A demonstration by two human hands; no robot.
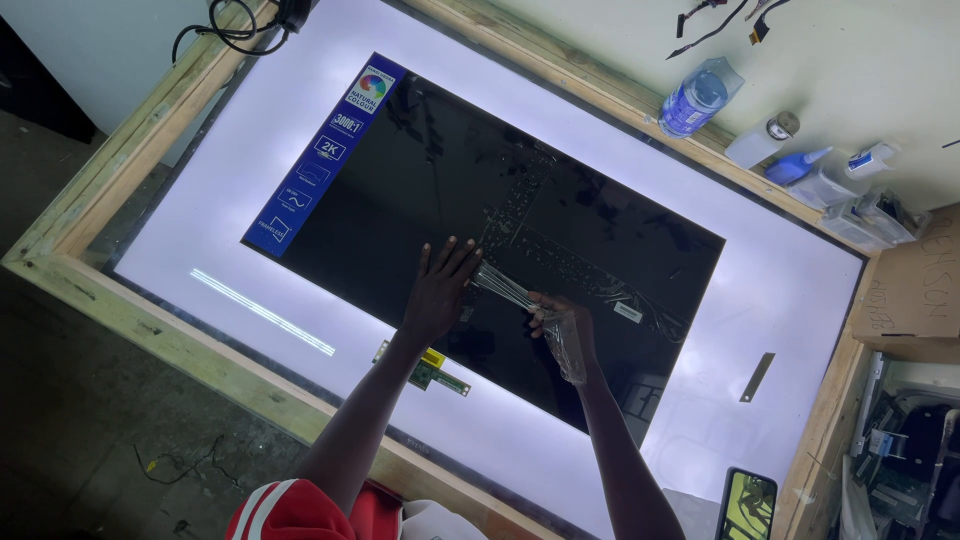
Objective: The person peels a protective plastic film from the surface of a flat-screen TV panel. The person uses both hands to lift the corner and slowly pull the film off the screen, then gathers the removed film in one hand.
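A large black display panel point(420, 170) lies flat on a glowing white light table point(230, 160) with a wooden frame. My left hand point(438, 290) rests flat on the panel's near part, fingers spread. My right hand point(565, 325) grips a bunched strip of clear plastic film point(505, 287) that stretches from the panel's surface toward my left hand. More crumpled film hangs below my right fist. A blue sticker strip point(325, 150) runs along the panel's left end. A small green circuit strip point(437, 375) sticks out from the panel's near edge.
A clear water bottle point(697, 97), small glue bottles point(800, 165) and plastic boxes point(865, 215) stand on the white bench beyond the frame. A phone point(748, 502) and a thin metal strip point(757, 377) lie on the light table at right. Cables point(240, 25) sit at the top left corner.
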